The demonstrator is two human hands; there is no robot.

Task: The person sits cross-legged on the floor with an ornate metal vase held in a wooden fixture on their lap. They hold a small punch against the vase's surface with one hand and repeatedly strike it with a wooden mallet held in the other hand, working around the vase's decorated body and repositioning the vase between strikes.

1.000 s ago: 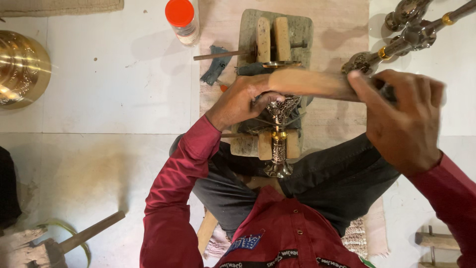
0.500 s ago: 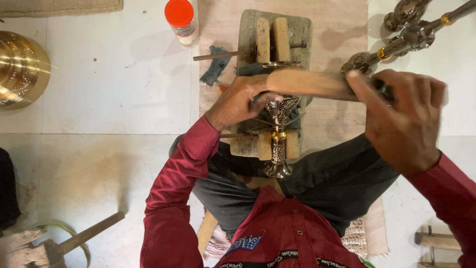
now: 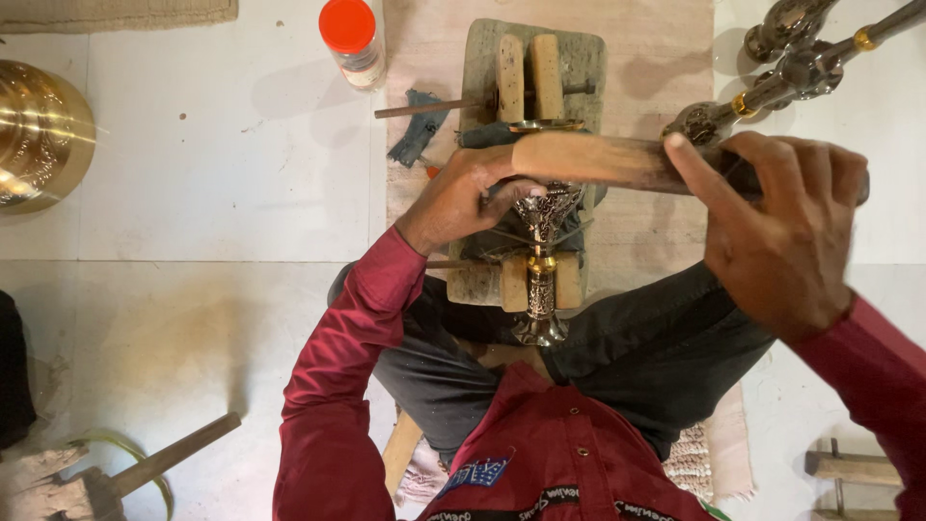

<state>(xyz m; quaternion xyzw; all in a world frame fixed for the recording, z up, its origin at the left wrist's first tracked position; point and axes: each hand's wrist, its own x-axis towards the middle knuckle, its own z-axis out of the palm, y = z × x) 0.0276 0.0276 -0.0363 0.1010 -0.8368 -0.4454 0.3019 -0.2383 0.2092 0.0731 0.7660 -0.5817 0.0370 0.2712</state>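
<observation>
An ornate silver and brass metal piece (image 3: pixel 540 260) lies lengthwise on a grey work block (image 3: pixel 536 72) with wooden clamp bars. My left hand (image 3: pixel 461 198) rests on the far end of this piece, fingers curled over it. My right hand (image 3: pixel 776 236) is raised and grips a long wooden stick (image 3: pixel 598 159) held crosswise above the piece. The stick's far tip sits over my left hand's fingers. My red sleeves and dark trousers fill the lower view.
A jar with an orange lid (image 3: pixel 352 41) stands at the top. A brass bowl (image 3: pixel 39 135) sits at the left edge. More ornate metal pieces (image 3: pixel 791 63) lie at the top right. A wooden mallet (image 3: pixel 125 473) lies at the bottom left.
</observation>
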